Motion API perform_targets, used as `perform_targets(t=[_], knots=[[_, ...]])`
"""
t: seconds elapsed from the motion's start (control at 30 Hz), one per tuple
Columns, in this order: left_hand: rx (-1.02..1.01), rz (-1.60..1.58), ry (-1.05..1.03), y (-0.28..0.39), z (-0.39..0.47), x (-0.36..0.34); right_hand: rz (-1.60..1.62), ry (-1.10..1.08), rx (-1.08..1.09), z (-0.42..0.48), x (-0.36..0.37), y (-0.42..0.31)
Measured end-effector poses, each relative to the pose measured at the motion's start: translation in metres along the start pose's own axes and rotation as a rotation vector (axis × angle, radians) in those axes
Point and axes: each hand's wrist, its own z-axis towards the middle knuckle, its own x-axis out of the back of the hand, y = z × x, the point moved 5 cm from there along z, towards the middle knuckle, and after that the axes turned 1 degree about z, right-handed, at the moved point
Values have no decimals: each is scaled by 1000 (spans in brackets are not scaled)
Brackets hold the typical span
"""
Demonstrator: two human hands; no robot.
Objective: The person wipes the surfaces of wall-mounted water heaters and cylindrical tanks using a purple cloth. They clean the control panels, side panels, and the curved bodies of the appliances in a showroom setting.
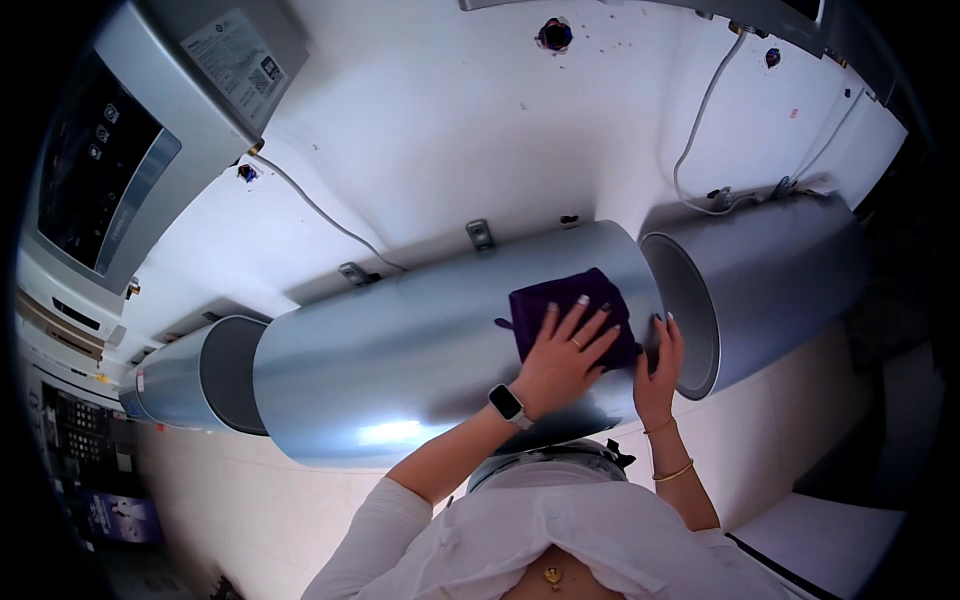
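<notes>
My left hand [562, 352], with a smartwatch on its wrist, lies flat with spread fingers on a folded dark purple cloth [555, 296]. It presses the cloth onto the upper side of a silvery horizontal cylinder [375, 337], which looks like a storage water heater. A small loop sticks out from the cloth's left edge. At the cylinder's right end is my right hand [658, 367], its fingers apart and pointing up near the rim. Nothing shows in that hand; whether its fingertips touch the metal I cannot tell.
Similar cylinders stand at the right [780, 277] and left [176, 375], each with a grey end. Upper left, a wall-mounted appliance [180, 127] has a dark panel. A grey cable [697, 127], metal brackets [480, 235] and a hole with wires [554, 34] are on the white wall.
</notes>
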Motion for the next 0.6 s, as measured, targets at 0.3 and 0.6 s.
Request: perform_targets(t=[0.3,0.6], knots=[[898,151,-196,-196,-76,68,3,66,27,-1,0,-6],[576,-102,-315,-181,34,14,-40,94,13,-1,-4,-7]])
